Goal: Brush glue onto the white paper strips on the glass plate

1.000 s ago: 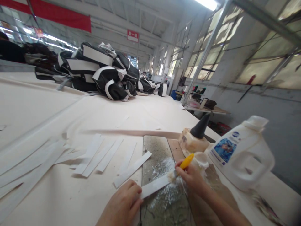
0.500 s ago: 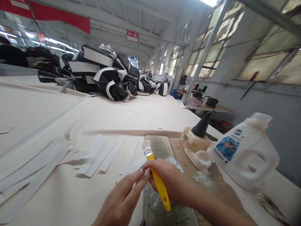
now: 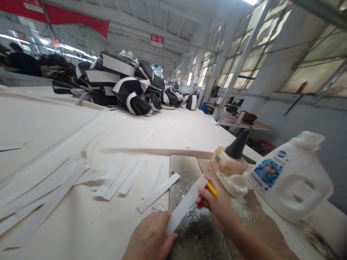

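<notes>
A white strip (image 3: 187, 202) stretches at a slant over a glue-stained board (image 3: 187, 166). Its lower end is pinched by my left hand (image 3: 151, 234), the thumb on the near side. At the strip's upper end, my right hand (image 3: 217, 202) has its fingers closed on the corner. The same hand keeps hold of a brush (image 3: 212, 189); only a yellow piece of the handle shows and the bristles are hidden. Another white strip (image 3: 158, 193) lies just left, its tip over the board's edge. More loose strips (image 3: 114, 177) are spread further left on the pale sheet.
Right of the board stand a stained container (image 3: 227, 162) with a black cone on it and a large white jug (image 3: 290, 177). Black-and-white stuffed pieces (image 3: 130, 86) are heaped at the back of the table. A person (image 3: 23, 61) is far left.
The brush, earlier upright over the board with bristles showing, is now mostly hidden in my right hand. My hands have moved apart, with a white strip now held between them.
</notes>
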`<state>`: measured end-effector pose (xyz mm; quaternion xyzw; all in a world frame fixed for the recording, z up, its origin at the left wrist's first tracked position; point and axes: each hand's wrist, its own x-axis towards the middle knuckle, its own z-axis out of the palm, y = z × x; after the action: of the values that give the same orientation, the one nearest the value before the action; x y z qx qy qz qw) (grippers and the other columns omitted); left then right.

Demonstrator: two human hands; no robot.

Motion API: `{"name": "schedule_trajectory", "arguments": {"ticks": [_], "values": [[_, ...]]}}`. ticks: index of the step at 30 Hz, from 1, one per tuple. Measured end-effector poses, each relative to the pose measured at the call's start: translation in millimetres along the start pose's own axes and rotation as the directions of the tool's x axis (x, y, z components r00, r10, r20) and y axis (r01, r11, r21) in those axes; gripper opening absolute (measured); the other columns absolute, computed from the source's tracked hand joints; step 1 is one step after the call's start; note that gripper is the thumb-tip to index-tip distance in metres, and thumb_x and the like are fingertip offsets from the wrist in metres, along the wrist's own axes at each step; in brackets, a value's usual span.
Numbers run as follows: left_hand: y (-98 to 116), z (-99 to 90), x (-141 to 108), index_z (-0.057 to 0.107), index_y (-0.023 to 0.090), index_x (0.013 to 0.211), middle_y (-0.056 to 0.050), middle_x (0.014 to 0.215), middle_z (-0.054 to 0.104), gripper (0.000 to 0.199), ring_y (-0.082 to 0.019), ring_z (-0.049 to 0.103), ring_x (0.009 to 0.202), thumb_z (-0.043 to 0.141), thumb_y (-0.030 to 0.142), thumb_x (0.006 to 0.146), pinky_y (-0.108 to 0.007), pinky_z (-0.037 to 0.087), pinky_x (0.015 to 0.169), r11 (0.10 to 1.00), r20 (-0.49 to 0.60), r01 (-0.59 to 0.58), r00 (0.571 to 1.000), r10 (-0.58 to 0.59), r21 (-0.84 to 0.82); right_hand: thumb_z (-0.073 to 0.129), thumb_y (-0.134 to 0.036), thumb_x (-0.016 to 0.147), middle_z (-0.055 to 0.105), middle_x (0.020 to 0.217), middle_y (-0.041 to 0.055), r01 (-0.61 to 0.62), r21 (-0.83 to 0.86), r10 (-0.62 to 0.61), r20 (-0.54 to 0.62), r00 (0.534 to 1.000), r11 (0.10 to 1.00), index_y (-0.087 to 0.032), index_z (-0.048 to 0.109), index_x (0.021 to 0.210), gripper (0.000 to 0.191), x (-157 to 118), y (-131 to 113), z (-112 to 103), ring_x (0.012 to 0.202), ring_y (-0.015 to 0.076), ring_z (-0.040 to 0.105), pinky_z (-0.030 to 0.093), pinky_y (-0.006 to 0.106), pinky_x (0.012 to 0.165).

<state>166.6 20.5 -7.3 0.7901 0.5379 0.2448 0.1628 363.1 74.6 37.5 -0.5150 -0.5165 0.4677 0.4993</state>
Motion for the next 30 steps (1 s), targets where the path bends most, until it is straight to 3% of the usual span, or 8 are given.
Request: {"name": "schedule_trajectory", "arguments": {"ticks": [3, 7, 14, 18, 21, 24, 27, 30], "values": [[0, -1.7, 1, 0.059, 0.019, 0.095, -0.007, 0.098, 0.062, 0.019, -0.021, 0.057, 0.094, 0.048, 0.016, 0.080, -0.033, 0.047, 0.084, 0.999, 0.053, 0.043, 0.998, -0.044, 0.014, 0.051, -0.048, 0.078, 0.055, 0.070, 0.0019, 0.108, -0.232, -0.114, -0.011, 0.993, 0.967, -0.017, 0.037, 0.121, 0.054, 5, 3, -20, 0.061, 0.0208, 0.059, 0.048, 0.030, 0.047], [-3, -3.0, 1, 0.060, 0.018, 0.092, -0.007, 0.098, 0.059, 0.019, -0.021, 0.054, 0.096, 0.048, 0.018, 0.078, -0.034, 0.044, 0.086, 0.996, 0.067, 0.089, 0.994, -0.089, 0.004, 0.049, -0.046, 0.081, 0.059, 0.090, 0.0073, 0.385, -0.578, -0.461, 0.017, 0.887, 0.720, -0.019, 0.055, 0.109, 0.040, 9, -15, -40, 0.084, 0.0224, 0.057, 0.048, 0.035, 0.072], [-4, -0.3, 0, 0.060, 0.018, 0.091, -0.006, 0.098, 0.057, 0.019, -0.021, 0.053, 0.096, 0.047, 0.018, 0.078, -0.033, 0.042, 0.086, 0.995, 0.090, 0.102, 0.991, -0.101, 0.003, 0.050, -0.040, 0.078, 0.051, 0.058, -0.0022, 0.220, -0.434, -0.089, 0.303, 0.949, 0.873, -0.017, 0.058, 0.083, 0.025, -9, -4, 1, 0.047, 0.0121, 0.047, 0.038, 0.022, 0.044], [-6, -1.2, 1, 0.061, 0.017, 0.091, -0.008, 0.098, 0.058, 0.019, -0.021, 0.053, 0.096, 0.045, 0.017, 0.079, -0.033, 0.041, 0.087, 0.995, 0.093, 0.096, 0.991, -0.097, 0.014, 0.044, -0.042, 0.074, 0.051, 0.052, 0.0001, 0.205, -0.659, -0.193, 0.093, 0.977, 0.724, -0.017, 0.056, 0.065, 0.029, 33, -4, -33, 0.050, 0.0161, 0.051, 0.037, 0.025, 0.047], [-5, -3.0, 2, 0.061, 0.016, 0.090, -0.008, 0.096, 0.058, 0.019, -0.021, 0.054, 0.095, 0.045, 0.016, 0.079, -0.033, 0.042, 0.086, 0.995, 0.105, 0.102, 0.989, -0.102, 0.007, 0.046, -0.043, 0.072, 0.057, 0.059, 0.0044, 0.205, -0.780, -0.362, -0.029, 0.932, 0.591, -0.017, 0.057, 0.066, 0.029, 51, -23, -60, 0.059, 0.0210, 0.055, 0.040, 0.030, 0.057], [-4, -3.8, 3, 0.061, 0.016, 0.091, -0.008, 0.097, 0.058, 0.020, -0.022, 0.054, 0.096, 0.046, 0.017, 0.079, -0.034, 0.042, 0.086, 0.994, 0.112, 0.109, 0.988, -0.109, 0.001, 0.047, -0.047, 0.076, 0.057, 0.061, 0.0040, 0.291, -0.702, -0.416, -0.008, 0.909, 0.650, -0.017, 0.058, 0.078, 0.032, 34, -34, -46, 0.057, 0.0195, 0.054, 0.040, 0.029, 0.054], [-5, -3.3, 3, 0.062, 0.017, 0.091, -0.008, 0.097, 0.059, 0.020, -0.022, 0.054, 0.096, 0.046, 0.018, 0.079, -0.034, 0.042, 0.086, 0.994, 0.103, 0.106, 0.989, -0.106, 0.008, 0.047, -0.047, 0.078, 0.051, 0.054, -0.0010, 0.308, -0.507, -0.241, 0.195, 0.951, 0.805, -0.017, 0.057, 0.083, 0.032, 15, -24, -14, 0.046, 0.0142, 0.048, 0.037, 0.024, 0.044], [-5, -2.9, 2, 0.062, 0.018, 0.089, -0.008, 0.098, 0.059, 0.019, -0.021, 0.054, 0.096, 0.046, 0.018, 0.079, -0.032, 0.043, 0.086, 0.994, 0.098, 0.100, 0.990, -0.103, 0.035, 0.045, -0.041, 0.077, 0.048, 0.048, -0.0028, 0.241, -0.599, -0.151, 0.197, 0.969, 0.763, -0.017, 0.057, 0.073, 0.028, 24, -10, -10, 0.042, 0.0130, 0.047, 0.036, 0.022, 0.043]]}}
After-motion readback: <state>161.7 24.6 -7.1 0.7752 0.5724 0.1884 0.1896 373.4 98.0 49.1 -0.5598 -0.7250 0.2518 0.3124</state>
